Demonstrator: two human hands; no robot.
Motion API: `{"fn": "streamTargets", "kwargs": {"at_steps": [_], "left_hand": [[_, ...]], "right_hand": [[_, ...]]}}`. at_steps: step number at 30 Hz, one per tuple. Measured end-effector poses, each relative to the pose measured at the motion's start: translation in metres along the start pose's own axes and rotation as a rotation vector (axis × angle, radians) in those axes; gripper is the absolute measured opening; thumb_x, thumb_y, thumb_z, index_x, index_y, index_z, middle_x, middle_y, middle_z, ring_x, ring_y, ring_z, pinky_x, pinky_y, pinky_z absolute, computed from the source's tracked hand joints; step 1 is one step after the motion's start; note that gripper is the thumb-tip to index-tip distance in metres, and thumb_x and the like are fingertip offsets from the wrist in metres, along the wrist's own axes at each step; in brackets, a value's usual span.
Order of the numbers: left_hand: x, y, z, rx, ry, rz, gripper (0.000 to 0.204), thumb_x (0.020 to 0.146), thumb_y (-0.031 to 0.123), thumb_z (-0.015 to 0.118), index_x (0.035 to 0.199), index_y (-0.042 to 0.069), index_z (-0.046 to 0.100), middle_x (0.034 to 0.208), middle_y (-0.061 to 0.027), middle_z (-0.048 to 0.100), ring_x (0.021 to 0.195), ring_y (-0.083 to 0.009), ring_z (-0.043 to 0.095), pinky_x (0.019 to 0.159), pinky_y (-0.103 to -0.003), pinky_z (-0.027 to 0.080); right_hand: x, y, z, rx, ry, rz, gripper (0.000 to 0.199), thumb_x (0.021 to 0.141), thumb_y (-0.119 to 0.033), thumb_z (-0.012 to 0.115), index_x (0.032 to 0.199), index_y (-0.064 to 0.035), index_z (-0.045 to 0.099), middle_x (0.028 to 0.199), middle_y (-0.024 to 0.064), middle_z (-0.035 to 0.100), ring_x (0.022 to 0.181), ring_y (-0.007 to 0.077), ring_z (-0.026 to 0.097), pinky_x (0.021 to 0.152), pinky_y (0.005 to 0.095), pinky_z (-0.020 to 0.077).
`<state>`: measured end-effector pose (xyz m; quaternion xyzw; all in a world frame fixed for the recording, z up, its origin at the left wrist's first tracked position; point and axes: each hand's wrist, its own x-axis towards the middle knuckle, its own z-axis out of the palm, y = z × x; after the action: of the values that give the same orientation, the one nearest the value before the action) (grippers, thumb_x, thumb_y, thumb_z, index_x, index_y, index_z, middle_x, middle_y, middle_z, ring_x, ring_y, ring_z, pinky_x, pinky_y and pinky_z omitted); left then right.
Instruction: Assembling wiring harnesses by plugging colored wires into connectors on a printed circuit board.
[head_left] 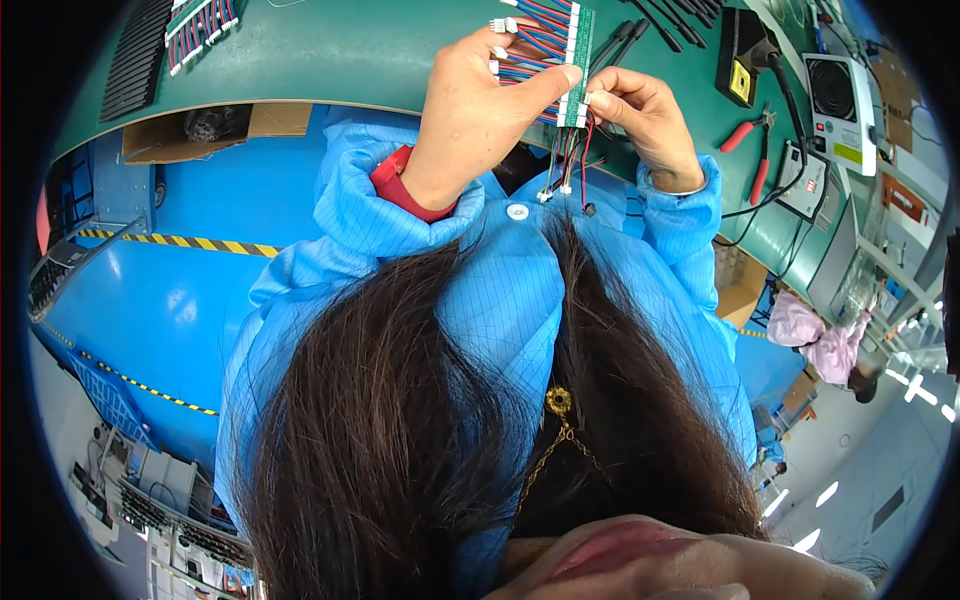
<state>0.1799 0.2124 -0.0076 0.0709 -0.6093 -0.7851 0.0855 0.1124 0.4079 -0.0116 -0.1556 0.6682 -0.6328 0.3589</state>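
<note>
My left hand (475, 115) grips a narrow green circuit board (585, 45) above the bench's near edge, its thumb pressed on the board's face. White connectors line the board, and bundles of red, blue and black wires (540, 45) stick out from its left side beneath my fingers. At the board's lower right edge, my right hand (648, 120) is closed in a pinch; what lies between thumb and forefinger is too small to make out. Thin loose wires (568, 160) with small plugs on their ends dangle below the board, in front of my blue smock.
On the green bench (330, 50) lie wired connector strips (200, 32) and black strips (140, 55) at left. Black pen-like tools (622, 42), red-handled pliers (752, 150), a soldering iron stand (740, 60) and a white boxed device (840, 100) are at right. A cardboard box (185, 140) sits below the bench.
</note>
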Motion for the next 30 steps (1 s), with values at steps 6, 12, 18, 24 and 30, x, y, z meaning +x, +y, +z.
{"fn": "streamTargets", "kwargs": {"at_steps": [6,12,18,24,30], "left_hand": [[-0.003,0.007,0.003,0.041,-0.017,0.048,0.018,0.077,0.004,0.071,0.093,-0.003,0.068,0.081,-0.0102,0.07,0.066,-0.0127,0.062,0.058,-0.023,0.05],[-0.005,0.009,0.005,0.061,-0.028,0.082,0.018,0.077,0.004,0.07,0.094,-0.003,0.067,0.081,-0.0106,0.07,0.065,-0.0128,0.062,0.057,-0.023,0.051],[-0.004,0.008,0.006,0.064,-0.018,0.103,0.018,0.077,0.004,0.071,0.094,-0.002,0.067,0.081,-0.0108,0.07,0.064,-0.0129,0.062,0.056,-0.023,0.051],[-0.005,0.008,0.006,0.078,-0.01,0.126,0.018,0.077,0.004,0.07,0.094,-0.002,0.067,0.081,-0.0107,0.07,0.064,-0.013,0.063,0.056,-0.023,0.051],[-0.005,0.012,0.004,0.13,-0.048,0.054,0.019,0.081,0.004,0.074,0.098,-0.002,0.068,0.087,-0.0084,0.072,0.071,-0.0111,0.065,0.064,-0.02,0.052]], "right_hand": [[0.0,0.008,-0.003,-0.004,0.018,-0.073,0.01,0.09,-0.009,0.066,0.092,0.0003,0.066,0.08,0.003,0.062,0.072,0.0075,0.053,0.068,0.0178,0.0433],[0.0,0.016,-0.006,0.027,0.012,-0.158,0.008,0.089,-0.007,0.066,0.093,0.0002,0.067,0.082,0.0038,0.063,0.073,0.0084,0.054,0.07,0.0183,0.0449],[0.0,0.019,-0.006,0.06,0.03,-0.173,0.008,0.09,-0.007,0.066,0.093,0.0004,0.067,0.083,0.0045,0.064,0.074,0.009,0.055,0.07,0.0186,0.0458],[-0.001,0.017,-0.003,0.085,0.043,-0.179,0.009,0.09,-0.008,0.067,0.094,0.0007,0.066,0.084,0.0054,0.064,0.075,0.0095,0.057,0.071,0.0186,0.0469],[-0.001,0.019,-0.003,0.091,0.038,-0.199,0.01,0.09,-0.008,0.067,0.094,0.0009,0.066,0.085,0.006,0.065,0.075,0.0096,0.058,0.072,0.0187,0.0476]]}}
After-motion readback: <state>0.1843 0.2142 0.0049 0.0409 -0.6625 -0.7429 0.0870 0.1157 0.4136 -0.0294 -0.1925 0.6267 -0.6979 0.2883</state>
